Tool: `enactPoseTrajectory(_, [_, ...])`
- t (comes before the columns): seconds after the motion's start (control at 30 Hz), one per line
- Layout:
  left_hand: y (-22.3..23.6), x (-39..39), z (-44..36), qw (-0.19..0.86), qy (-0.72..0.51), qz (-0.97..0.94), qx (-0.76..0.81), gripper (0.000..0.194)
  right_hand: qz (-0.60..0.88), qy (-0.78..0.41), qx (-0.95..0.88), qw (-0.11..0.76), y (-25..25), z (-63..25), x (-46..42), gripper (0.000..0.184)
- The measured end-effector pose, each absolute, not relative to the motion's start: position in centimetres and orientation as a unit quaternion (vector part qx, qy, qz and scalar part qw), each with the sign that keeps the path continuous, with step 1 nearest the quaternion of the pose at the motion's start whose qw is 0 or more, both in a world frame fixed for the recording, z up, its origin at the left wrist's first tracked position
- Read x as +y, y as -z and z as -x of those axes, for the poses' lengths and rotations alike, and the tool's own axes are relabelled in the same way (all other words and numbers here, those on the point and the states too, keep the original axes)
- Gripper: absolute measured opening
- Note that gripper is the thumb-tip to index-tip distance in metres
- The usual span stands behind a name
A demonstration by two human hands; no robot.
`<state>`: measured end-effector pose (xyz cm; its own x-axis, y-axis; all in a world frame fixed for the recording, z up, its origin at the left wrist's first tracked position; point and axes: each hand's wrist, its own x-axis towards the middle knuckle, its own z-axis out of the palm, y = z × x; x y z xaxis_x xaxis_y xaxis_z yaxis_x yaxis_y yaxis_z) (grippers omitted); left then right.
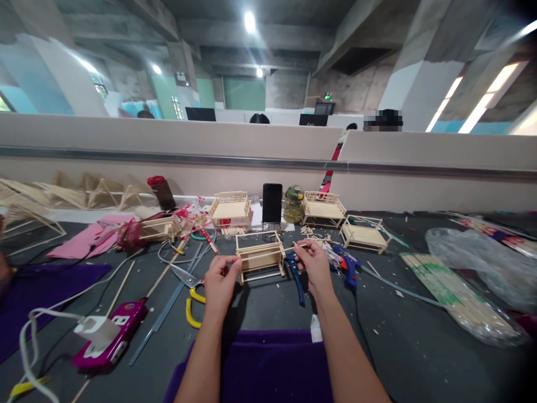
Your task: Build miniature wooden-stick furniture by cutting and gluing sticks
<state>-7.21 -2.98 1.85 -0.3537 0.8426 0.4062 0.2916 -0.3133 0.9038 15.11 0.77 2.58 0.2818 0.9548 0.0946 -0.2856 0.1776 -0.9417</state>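
In the middle of the table stands a small bench-like frame (pixel 263 260) made of thin wooden sticks. My left hand (pixel 221 280) pinches it at its left end, thumb and forefinger together. On the other side, my right hand (pixel 314 265) has its fingertips closed on a thin wooden stick (pixel 290 248), which reaches toward the frame's right upper part; whether the two touch I cannot tell. Blue-handled pliers (pixel 299 282) lie just below my right hand. A blue glue gun (pixel 349 265) rests to its right. Scissors with yellow handles (pixel 193 305) are beside my left hand.
Small wooden models (pixel 231 210) stand at the back, near a phone (pixel 272 202) on a stand and a green-lidded jar (pixel 293 204). A purple power strip (pixel 113 338) and metal ruler (pixel 168 308) lie left. Bagged sticks (pixel 457 294) lie right. A low partition (pixel 168 137) runs behind.
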Motion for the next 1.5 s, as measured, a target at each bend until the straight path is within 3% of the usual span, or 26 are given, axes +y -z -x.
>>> enactPoseTrajectory(0.17, [-2.2, -3.0, 7.0, 0.341, -0.686, -0.376, 0.522, 0.020, 0.459, -0.472, -0.393, 0.641, -2.2, -15.2, 0.8, 0.036])
enactPoseTrajectory(0.4, [-2.4, -3.1, 7.5, 0.412, -0.726, -0.242, 0.494, 0.025, 0.465, -0.483, -0.420, 0.611, -2.2, -14.4, 0.5, 0.033])
enactPoseTrajectory(1.17, [-2.8, -3.3, 7.6, 0.431, -0.752, -0.149, 0.475, 0.021, 0.476, -0.449, -0.486, 0.579, -2.4, -14.2, 0.0, 0.031])
enactPoseTrajectory(1.5, [-2.7, -3.5, 7.8, 0.464, -0.711, -0.202, 0.488, 0.019, 0.474, -0.309, -0.599, 0.567, -1.6, -14.4, 0.6, 0.016])
